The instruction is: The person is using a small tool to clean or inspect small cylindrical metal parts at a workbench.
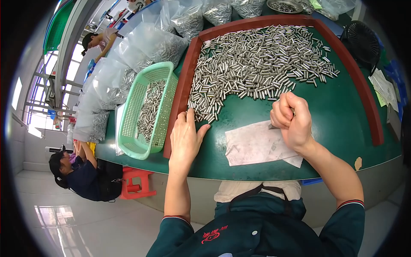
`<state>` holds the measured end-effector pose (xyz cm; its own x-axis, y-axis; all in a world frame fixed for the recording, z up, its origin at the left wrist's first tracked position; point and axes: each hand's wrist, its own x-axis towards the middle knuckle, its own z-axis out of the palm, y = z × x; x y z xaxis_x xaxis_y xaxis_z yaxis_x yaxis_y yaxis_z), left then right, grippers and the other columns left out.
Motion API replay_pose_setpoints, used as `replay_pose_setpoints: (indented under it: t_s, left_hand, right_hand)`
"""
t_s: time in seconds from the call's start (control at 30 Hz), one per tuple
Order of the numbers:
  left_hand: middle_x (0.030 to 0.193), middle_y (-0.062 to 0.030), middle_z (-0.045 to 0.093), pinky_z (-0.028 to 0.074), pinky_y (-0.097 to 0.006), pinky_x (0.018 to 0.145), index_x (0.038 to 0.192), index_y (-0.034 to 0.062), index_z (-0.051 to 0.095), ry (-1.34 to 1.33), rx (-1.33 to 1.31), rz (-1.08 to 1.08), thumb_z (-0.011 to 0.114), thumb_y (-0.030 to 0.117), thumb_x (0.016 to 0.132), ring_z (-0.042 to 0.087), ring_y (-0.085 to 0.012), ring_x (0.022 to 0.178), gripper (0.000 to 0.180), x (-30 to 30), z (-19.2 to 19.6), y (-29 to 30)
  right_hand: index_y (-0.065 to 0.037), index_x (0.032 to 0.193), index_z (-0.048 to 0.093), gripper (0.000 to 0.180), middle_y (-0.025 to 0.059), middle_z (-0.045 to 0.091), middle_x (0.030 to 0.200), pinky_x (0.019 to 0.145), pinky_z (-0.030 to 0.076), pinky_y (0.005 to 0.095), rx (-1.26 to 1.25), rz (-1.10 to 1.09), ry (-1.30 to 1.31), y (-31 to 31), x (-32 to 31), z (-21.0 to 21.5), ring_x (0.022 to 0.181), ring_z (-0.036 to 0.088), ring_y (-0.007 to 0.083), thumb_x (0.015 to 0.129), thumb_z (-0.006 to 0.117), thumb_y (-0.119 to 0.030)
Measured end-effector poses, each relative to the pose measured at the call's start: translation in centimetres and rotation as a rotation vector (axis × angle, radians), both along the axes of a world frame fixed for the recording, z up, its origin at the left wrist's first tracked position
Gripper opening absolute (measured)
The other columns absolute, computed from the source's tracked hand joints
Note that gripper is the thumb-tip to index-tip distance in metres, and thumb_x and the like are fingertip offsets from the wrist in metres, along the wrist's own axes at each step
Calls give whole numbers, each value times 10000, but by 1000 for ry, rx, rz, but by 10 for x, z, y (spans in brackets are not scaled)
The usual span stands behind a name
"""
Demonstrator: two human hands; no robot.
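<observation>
A broad pile of small, shiny metal pins (252,60) lies on the green tabletop (329,128). At the pile's near left edge, my left hand (185,139) rests with fingers stretched forward and thumb apart. Its fingertips are beside the pins and the dark red wooden rail (180,100). My right hand (293,122) is closed in a fist just right of the pile's near edge. A small dark tip shows below its fingers; what it belongs to is hidden. Under that fist lies a smudged whitish cloth (250,143).
Left of the rail stands a light green perforated basket (126,132) with pins inside. Clear plastic bags (150,43) of metal parts line the far left. A black fan (363,43) stands at right. Two people work at left, near a red stool (139,182).
</observation>
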<state>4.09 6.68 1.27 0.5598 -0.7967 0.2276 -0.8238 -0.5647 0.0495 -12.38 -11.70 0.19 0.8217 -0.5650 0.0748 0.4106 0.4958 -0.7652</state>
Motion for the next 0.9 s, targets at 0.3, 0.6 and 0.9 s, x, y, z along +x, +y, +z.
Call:
replay_pose_setpoints:
  t_s: [0.3,0.6,0.9]
  left_hand:
    - [790,-155,526,436,-380,564,931,-16,517,242,-179,-74,697,105,646,542,-301,638,358,-4,-11,-22]
    - [668,-101,538,427,-319,533,858,-13,578,262,-246,-239,693,92,644,516,-216,552,264,-29,-12,-84]
    - [687,-123,550,435,-333,528,757,-10,576,356,-247,-200,631,13,673,552,-256,580,104,-15,10,-54]
  right_hand:
    - [-103,504,250,360,-22,255,417,386,163,230,-14,-10,1,-2,-2,-2,390,188,64,841,334,-200]
    - [-103,509,252,360,-21,259,423,383,168,230,-6,-4,7,-1,-2,1,392,193,64,842,338,-210]
    - [-99,508,262,358,-19,267,427,384,175,228,-7,-15,4,-2,-2,-2,395,203,64,841,340,-204]
